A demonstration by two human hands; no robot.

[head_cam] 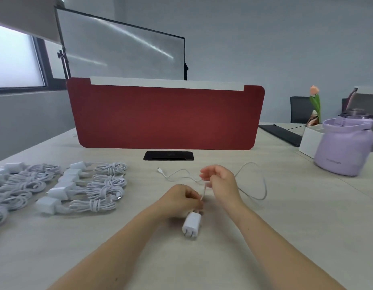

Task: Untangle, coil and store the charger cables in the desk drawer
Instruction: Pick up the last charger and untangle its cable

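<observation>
A white charger plug (191, 225) lies on the desk with its prongs toward me. My left hand (181, 200) pinches its white cable right above the plug. My right hand (220, 183) is blurred and holds the same cable a little farther along, fingers curled round it. The loose cable (254, 185) loops out to the right and back, and its small connector end (159, 169) lies on the desk to the left of my right hand. Several coiled white chargers (93, 189) lie in rows at the left.
A red desk divider (166, 116) stands across the back, with a black cable port (168, 155) in front of it. At the right stand a lilac bottle (344, 145), a white organiser box (309, 141) and a black keyboard (281, 133).
</observation>
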